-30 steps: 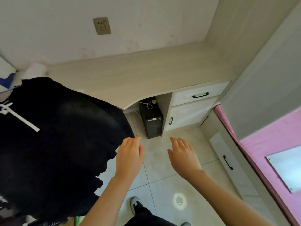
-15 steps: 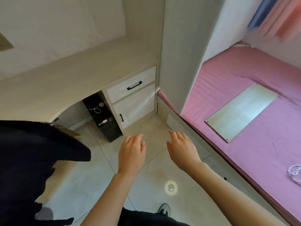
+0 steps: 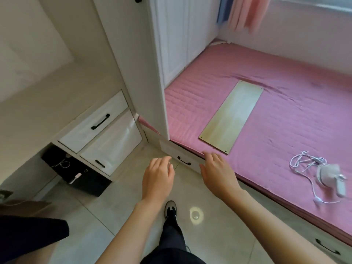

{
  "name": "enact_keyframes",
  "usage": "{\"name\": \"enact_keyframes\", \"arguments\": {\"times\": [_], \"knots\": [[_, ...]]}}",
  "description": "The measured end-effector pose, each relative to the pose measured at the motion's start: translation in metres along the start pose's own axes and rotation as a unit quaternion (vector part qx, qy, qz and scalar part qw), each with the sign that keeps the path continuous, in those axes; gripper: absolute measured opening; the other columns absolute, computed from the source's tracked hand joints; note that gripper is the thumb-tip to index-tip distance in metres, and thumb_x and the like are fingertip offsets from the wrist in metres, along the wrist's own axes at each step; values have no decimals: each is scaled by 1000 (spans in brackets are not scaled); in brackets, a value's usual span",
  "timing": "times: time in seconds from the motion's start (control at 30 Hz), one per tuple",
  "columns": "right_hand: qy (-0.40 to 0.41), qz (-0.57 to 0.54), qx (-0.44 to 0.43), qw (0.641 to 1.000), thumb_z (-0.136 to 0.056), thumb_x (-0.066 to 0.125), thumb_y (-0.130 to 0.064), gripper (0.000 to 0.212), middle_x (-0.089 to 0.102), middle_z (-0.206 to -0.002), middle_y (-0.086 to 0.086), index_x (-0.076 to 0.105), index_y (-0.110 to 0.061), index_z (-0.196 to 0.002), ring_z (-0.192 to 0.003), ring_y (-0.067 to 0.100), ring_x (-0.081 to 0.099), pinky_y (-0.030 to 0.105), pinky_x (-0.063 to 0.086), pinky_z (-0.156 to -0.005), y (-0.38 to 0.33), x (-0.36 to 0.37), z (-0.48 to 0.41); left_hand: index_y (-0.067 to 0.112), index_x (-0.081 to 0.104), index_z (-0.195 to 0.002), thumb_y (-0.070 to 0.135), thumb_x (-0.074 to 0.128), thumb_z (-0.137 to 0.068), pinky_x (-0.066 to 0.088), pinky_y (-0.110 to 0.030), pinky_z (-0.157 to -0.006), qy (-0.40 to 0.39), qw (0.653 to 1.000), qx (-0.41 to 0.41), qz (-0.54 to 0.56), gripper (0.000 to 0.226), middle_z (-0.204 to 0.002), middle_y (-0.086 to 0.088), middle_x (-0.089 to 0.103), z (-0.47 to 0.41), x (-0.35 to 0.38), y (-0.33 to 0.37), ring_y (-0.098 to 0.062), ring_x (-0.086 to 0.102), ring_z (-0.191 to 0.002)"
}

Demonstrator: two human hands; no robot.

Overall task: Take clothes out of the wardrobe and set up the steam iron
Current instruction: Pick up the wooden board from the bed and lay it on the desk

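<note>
On the pink mattress (image 3: 285,111), far right: small white steam iron (image 3: 329,176), lying on its side, soleplate edge facing the camera, a little blurred. White cord (image 3: 304,164) bunched in loose loops just left of it, one strand trailing toward the mattress edge and ending in a plug (image 3: 317,200). Pale wooden board (image 3: 231,117) flat on the mattress, well apart from the iron. White wardrobe (image 3: 177,44) at the head of the bed, doors closed. Over the tiled floor (image 3: 118,202): left hand (image 3: 158,180) and right hand (image 3: 219,176), both empty, palms down, fingers loosely spread, apart from each other. Black garment (image 3: 28,235) at lower left. Black computer tower (image 3: 80,174) under the desk, beside white drawers (image 3: 95,122).
</note>
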State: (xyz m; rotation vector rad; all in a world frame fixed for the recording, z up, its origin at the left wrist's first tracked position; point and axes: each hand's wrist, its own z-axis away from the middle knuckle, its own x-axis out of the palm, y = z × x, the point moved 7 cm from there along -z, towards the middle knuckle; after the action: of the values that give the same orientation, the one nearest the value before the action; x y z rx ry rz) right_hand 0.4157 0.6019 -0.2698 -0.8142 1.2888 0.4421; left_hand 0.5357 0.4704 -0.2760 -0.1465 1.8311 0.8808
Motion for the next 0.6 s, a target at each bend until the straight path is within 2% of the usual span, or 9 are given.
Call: {"name": "enact_keyframes", "arguments": {"times": [0.17,0.33,0.47,0.6], "knots": [[22,3,57,998,-93,50,-16,39,61,-116,15,49,-1,-129,-112,34,53,39,44,-91,52,-7,-24,9,64,-112,15,56,-91,54,-35,-74,-35,998,55,4,23,-98,-3,66,-53,37,32,-20,59,-98],[29,19,113,993,-85,60,-9,45,64,-114,17,51,2,-128,-110,36,57,41,50,-89,103,-4,-60,7,66,-110,13,64,-85,54,-35,-79,-73,991,108,-24,25,-98,-5,69,-116,81,52,-23,61,-98],[20,19,147,989,-90,55,-15,45,58,-125,18,47,1,-132,-121,36,50,43,44,-101,143,9,-95,6,67,-107,11,70,-79,52,-34,-85,-103,981,156,-50,28,-97,-5,70,-165,118,64,-23,63,-95],[-7,21,184,983,-95,47,-20,48,50,-136,18,40,0,-137,-130,36,42,43,35,-109,184,27,-129,5,63,-118,12,65,-84,43,-36,-101,-161,968,179,-67,34,-114,-8,67,-208,168,64,-25,60,-111]]}}
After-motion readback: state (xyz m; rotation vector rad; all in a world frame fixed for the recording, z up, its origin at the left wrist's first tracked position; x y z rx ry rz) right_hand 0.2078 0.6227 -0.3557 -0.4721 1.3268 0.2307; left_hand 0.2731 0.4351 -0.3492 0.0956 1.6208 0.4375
